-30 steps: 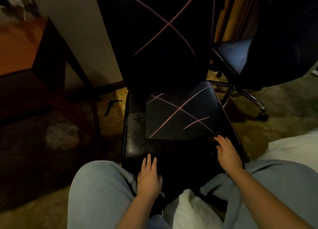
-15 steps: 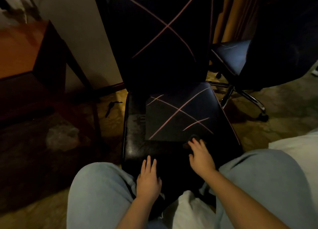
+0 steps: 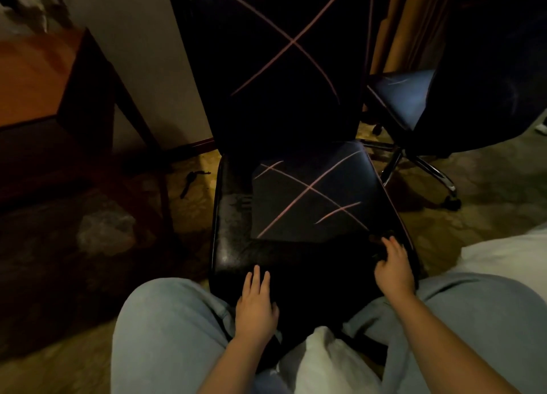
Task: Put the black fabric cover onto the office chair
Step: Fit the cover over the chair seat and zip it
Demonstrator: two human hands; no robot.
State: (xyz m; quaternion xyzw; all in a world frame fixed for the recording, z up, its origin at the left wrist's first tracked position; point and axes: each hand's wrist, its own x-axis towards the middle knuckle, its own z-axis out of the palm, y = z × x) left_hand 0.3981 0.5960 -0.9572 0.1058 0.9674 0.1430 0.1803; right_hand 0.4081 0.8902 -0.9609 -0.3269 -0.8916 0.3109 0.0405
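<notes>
The office chair stands at 12 o'clock from the seated person, between the knees, with its backrest upright at the far side and the seat front at 6 o'clock, so both front corners are within reach. The black fabric cover, marked with thin pink crossing lines, lies on the seat, offset toward 3 o'clock. A strip of bare, worn seat surface is exposed along the 9 o'clock side. The backrest shows the same line pattern and appears already sleeved. The visible panel of the cover sits square to the seat, and its long axis is judged to run along the 6-to-12 line, with the near hem toward the person. The front band of the seat is too dark to show where the fabric ends. The left hand rests flat on the seat front at about 7 o'clock, its fingers straight and close together, probably to keep the chair from rolling away. The right hand is at the 4 o'clock corner, its fingers bent and spread on the dark fabric. Whether they pinch a fold cannot be told. This position suits drawing the hem over that corner. A second chair stands at 2 o'clock, and a wooden table at 10 o'clock.
</notes>
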